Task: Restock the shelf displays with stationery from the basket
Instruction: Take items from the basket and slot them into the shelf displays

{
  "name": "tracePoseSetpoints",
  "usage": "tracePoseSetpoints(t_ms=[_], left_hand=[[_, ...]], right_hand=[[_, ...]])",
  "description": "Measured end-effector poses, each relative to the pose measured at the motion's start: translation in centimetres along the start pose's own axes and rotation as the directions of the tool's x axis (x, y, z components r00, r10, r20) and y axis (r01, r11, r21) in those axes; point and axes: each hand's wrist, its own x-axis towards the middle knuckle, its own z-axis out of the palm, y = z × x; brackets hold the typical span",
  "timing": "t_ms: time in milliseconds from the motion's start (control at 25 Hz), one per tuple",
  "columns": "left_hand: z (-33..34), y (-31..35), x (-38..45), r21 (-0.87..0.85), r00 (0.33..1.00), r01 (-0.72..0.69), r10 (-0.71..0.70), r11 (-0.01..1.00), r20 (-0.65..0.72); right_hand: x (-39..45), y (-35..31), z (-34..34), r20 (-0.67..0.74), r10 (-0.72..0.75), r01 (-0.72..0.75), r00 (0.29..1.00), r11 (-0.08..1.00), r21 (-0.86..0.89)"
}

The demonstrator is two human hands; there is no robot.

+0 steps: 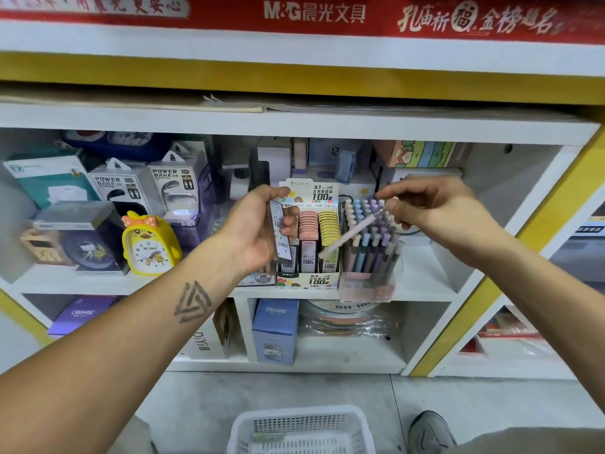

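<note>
Pencil stock is going into the middle shelf (422,291). The right hand (438,208) pinches a pale mechanical pencil (355,232) near its top end, fingers (393,204) clamped on the barrel, the far end slanting down-left over the clear pencil holder (366,286) packed with upright pastel pencils. The left hand (258,224) is closed around a few flat lead-refill cases (281,234), held just in front of the lead-refill display box (307,280), whose pink and yellow rows look full while its left column is hidden behind the hand.

Both items look light and rigid. The pencil's smooth barrel could roll or slip, so a pinch near the upper end, as here, should leave the lower end free to drop into a gap between neighbours. The slim plastic cases are best held by their long edges and slid in one at a time. The white basket (301,430) sits on the floor below, nearly empty.
</note>
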Motion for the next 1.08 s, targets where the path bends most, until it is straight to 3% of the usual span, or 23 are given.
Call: tracePoseSetpoints(t_ms=[160,320,520,720,880,1080], left_hand=[[0.6,-0.9,0.1,0.068,0.999,0.013,-0.016,0.998,0.048],[0.6,-1.4,0.1,0.207,0.997,0.007,-0.023,0.978,0.074],[0.1,-1.6,0.4,0.248,0.998,-0.004,-0.012,0.969,0.064],[0.3,-2.2,0.4,0.266,0.996,-0.005,-0.02,0.964,0.091],[0.5,-2.4,0.2,0.285,0.994,-0.03,-0.001,0.958,0.109],[0.5,-2.4,-0.1,0.321,0.993,-0.018,-0.021,0.947,0.118]], right_hand=[[0.0,-0.1,-0.7,-0.046,-0.105,0.099,0.993,0.988,-0.117],[-0.3,0.2,-0.2,0.009,-0.177,0.168,0.984,0.918,-0.358],[-0.2,-0.2,0.0,-0.06,-0.321,0.284,0.945,0.899,-0.333],[-0.7,0.2,1.6,0.114,-0.438,0.434,0.892,0.754,-0.493],[-1.4,0.7,3.2,0.274,-0.466,0.538,0.841,0.678,-0.5],[-1.0,0.9,2.8,0.319,-0.449,0.55,0.834,0.646,-0.529]])
